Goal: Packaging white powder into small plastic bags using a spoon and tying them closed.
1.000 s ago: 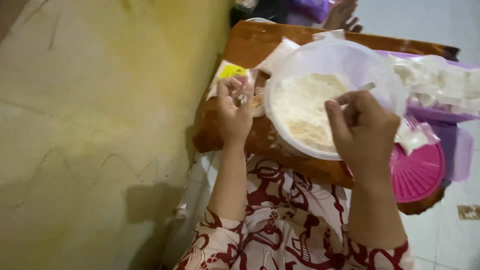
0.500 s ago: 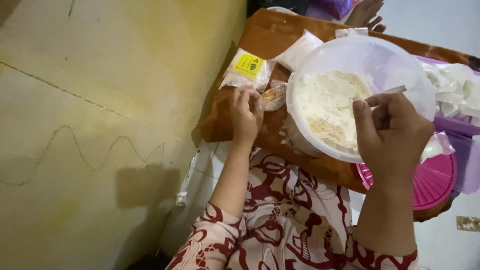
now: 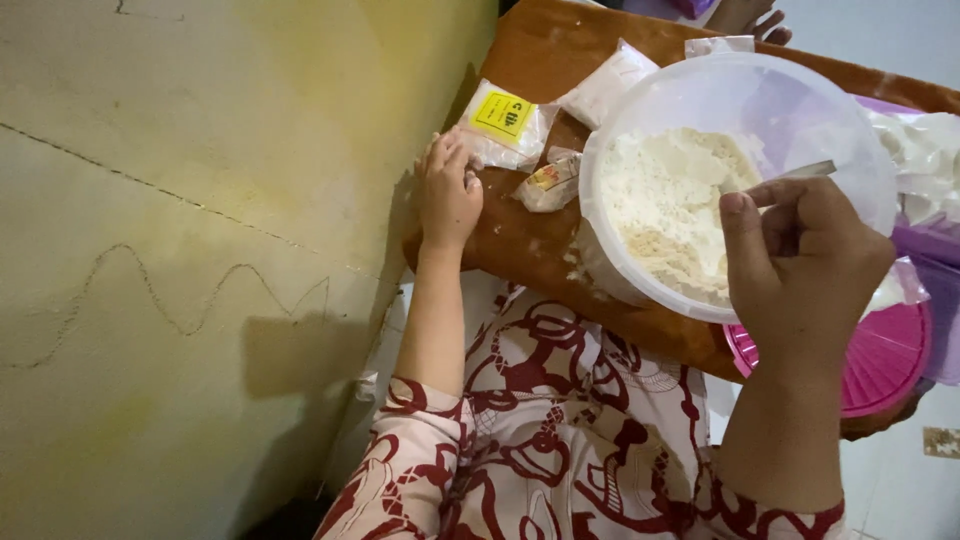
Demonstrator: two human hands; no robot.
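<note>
A person seated at a low wooden counter (image 3: 535, 250) works a spoon (image 3: 808, 170) in a clear plastic bowl (image 3: 770, 95) of white flour (image 3: 655, 195). The right hand (image 3: 805, 265) is clenched around the spoon's handle above the bowl's near rim, and the spoon's head is hidden behind the fingers. The left hand (image 3: 447, 195) rests on the counter's left edge, fingers curled, just beside a yellow-labelled packet (image 3: 503, 120). Whether its grip has anything in it cannot be told.

The work in hand appears to be stirring or scooping the flour. Lifting a spoonful cleanly would call for a level spoon raised over the rim, and probably a hand to steady the light bowl.

Room is tight. The bowl sits at the counter's near edge, over the person's patterned lap. A small sachet (image 3: 548, 185) lies against its left wall, with a white packet (image 3: 607, 85) behind that. On the right, filled white bags (image 3: 925, 150) crowd a purple tray (image 3: 940, 260), and a pink lid (image 3: 880, 365) pokes out under the right wrist. A yellow wall (image 3: 200, 200) runs close along the counter's left side, hemming in the left hand. The only bare wood is the strip between the left hand and the bowl.
</note>
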